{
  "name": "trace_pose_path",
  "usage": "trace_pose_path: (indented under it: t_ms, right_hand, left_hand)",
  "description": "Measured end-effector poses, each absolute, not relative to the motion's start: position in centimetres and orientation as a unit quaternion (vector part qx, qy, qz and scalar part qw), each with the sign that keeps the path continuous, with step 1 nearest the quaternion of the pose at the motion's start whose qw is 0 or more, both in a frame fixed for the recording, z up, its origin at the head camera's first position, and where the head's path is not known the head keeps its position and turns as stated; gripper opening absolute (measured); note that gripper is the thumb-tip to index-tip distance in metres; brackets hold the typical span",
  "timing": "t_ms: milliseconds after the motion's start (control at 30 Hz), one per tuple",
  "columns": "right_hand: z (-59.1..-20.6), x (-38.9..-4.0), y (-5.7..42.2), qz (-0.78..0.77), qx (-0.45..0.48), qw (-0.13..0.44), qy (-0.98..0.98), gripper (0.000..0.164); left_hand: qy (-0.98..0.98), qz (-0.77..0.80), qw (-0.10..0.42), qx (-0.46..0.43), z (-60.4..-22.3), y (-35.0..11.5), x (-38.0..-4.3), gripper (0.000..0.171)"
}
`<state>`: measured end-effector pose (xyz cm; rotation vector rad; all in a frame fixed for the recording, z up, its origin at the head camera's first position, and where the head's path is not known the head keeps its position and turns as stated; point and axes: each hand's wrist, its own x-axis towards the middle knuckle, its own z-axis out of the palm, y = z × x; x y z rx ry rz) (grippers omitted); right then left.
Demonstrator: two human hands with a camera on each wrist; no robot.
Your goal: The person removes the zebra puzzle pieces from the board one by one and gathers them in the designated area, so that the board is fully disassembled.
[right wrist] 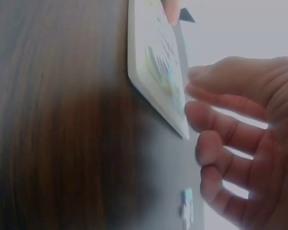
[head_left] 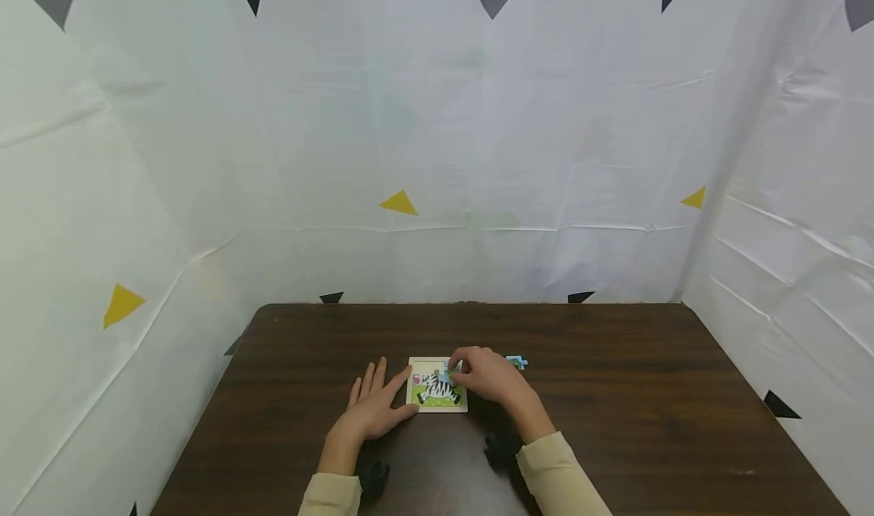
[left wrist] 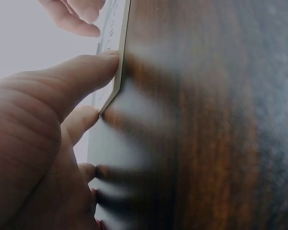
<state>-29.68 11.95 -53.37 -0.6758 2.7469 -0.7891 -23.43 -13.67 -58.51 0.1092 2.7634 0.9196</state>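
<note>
A zebra jigsaw puzzle (head_left: 437, 394) in a pale frame lies on the table. My left hand (head_left: 374, 410) rests at its left side, thumb on the near corner and index finger on the far one, the other fingers spread on the table. Over the puzzle's upper right part, my right hand (head_left: 488, 374) pinches a small blue puzzle piece (head_left: 447, 377) between thumb and fingers; the hand hides much of it. The right wrist view shows the bent fingers (right wrist: 210, 148) just above the board, without a clear sight of the piece.
Another blue and green puzzle piece (head_left: 517, 362) lies on the brown table (head_left: 649, 394), right of the board and beyond the right hand. White sheeting (head_left: 478, 136) with triangles stands behind and at both sides of the table.
</note>
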Motion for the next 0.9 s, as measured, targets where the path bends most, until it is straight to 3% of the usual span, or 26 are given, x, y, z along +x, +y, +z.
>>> trace_pose_path:
  t_ms: [633,900]
  right_hand:
    - [-53.9,-30.8,10.0,-0.295,-0.220,0.151,0.918,0.017]
    - [-53.7,-30.8,9.9,-0.292,-0.221,0.150,0.918,0.023]
  left_hand:
    - [0.931,0.343,0.114,0.050,-57.6,-13.9,-22.9,0.083]
    - [0.932,0.340,0.114,0.047,-57.3,-13.8,-22.9,0.083]
